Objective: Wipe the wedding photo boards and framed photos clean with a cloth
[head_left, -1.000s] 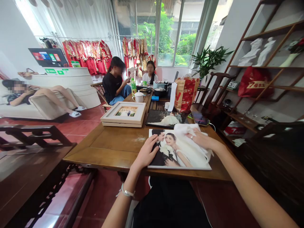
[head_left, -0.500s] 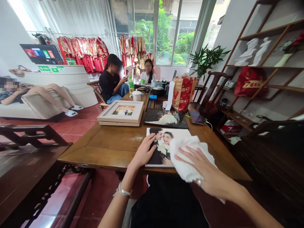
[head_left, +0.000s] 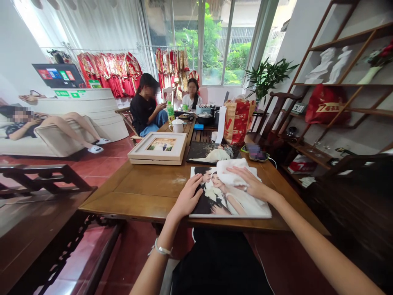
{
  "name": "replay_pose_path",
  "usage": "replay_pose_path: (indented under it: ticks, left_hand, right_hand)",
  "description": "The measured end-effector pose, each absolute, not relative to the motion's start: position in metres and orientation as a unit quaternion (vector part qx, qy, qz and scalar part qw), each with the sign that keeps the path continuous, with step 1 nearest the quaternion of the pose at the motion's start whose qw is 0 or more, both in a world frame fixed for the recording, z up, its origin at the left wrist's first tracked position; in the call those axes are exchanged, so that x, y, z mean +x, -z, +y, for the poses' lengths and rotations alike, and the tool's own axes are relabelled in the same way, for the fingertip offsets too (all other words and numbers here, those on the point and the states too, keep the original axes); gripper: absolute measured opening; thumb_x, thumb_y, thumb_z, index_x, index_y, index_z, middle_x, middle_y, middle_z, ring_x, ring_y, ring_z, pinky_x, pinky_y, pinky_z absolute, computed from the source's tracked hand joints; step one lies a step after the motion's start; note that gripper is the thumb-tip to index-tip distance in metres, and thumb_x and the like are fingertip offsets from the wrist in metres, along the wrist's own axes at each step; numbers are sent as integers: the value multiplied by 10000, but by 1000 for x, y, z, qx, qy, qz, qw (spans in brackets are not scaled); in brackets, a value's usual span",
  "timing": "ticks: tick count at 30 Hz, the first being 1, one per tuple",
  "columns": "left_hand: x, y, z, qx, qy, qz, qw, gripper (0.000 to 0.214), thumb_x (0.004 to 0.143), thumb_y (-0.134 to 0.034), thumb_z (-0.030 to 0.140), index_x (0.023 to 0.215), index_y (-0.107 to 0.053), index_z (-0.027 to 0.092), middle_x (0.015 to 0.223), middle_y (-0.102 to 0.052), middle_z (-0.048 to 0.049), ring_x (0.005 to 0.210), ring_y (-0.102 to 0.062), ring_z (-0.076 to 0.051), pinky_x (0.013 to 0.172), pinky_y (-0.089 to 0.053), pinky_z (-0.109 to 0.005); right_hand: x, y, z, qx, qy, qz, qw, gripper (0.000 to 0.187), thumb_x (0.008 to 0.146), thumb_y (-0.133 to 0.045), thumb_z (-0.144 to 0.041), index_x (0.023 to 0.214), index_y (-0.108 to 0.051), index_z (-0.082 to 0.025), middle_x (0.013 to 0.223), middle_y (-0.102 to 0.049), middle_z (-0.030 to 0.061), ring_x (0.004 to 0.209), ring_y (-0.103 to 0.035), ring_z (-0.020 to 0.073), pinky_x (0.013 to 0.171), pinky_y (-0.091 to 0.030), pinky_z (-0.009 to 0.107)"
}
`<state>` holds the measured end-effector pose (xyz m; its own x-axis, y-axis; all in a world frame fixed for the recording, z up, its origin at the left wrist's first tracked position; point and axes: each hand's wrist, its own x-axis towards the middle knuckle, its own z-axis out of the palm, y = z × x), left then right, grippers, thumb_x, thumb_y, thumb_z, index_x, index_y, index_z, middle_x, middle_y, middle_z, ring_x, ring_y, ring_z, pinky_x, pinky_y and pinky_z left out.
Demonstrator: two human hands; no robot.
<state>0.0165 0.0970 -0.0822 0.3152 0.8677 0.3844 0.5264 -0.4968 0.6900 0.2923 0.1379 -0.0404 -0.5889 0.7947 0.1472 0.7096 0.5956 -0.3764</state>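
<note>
A photo panel [head_left: 215, 200] lies flat at the table's near edge, printed with a couple in wedding clothes. My left hand [head_left: 188, 196] rests on its left side, fingers stretched out and holding nothing. My right hand [head_left: 250, 182] has a bunched white cloth [head_left: 227, 172] under its fingers, gripping it against the panel's upper right part. The cloth covers part of the picture's far edge. Just behind lies a dark photo panel [head_left: 211, 153] showing a white gown. Stacked pale frames [head_left: 156, 157] sit to the left, the top one holding a small picture.
The wooden table [head_left: 129, 192] also bears a white lidded cup [head_left: 177, 125], a red paper bag [head_left: 238, 121], a phone [head_left: 258, 152] with a cable, and a green bottle [head_left: 170, 111]. Two people sit at the far end; another lies on a sofa [head_left: 52, 141]. Shelves stand right.
My right hand has pushed the cloth away from me, toward the panel's far edge, uncovering its lower right part. My left hand stays on the panel. The view has shifted slightly.
</note>
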Motion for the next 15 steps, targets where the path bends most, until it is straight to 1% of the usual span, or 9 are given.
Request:
replay_pose_path:
  ticks: [4, 7, 11, 15]
  left_hand:
    - [17, 82, 97, 779, -371, 452, 226, 435, 885, -428, 212, 1319, -448, 196, 1435, -385, -98, 1351, -308, -207, 1138, -220, -446]
    - [17, 82, 97, 780, -367, 454, 226, 435, 886, -426, 215, 1320, -446, 192, 1438, -381, -101, 1353, -304, -209, 1138, -218, -449]
    - [17, 82, 98, 782, -364, 456, 221, 441, 880, -433, 205, 1320, -446, 193, 1432, -390, -103, 1347, -316, -213, 1133, -229, -455]
    - [17, 83, 98, 779, -370, 458, 218, 433, 880, -434, 211, 1313, -455, 193, 1431, -392, -101, 1347, -315, -214, 1133, -230, -456]
  right_hand:
    - [280, 41, 160, -449, -121, -873, 149, 594, 880, -413, -466, 1415, -299, -237, 1463, -336, 91, 1373, -188, 254, 1111, -9, 523]
    - [278, 40, 152, -451, -109, -875, 136, 582, 892, -399, -441, 1425, -275, -243, 1470, -326, 73, 1377, -172, 241, 1109, 2, 530]
    - [282, 37, 110, -408, -81, -901, 123, 611, 876, -447, -372, 1440, -236, -272, 1482, -305, 38, 1379, -162, 240, 1113, -21, 530]
    - [289, 34, 54, -364, -78, -921, 116, 649, 849, -494, -395, 1438, -234, -313, 1498, -267, 16, 1381, -141, 276, 1103, -32, 560]
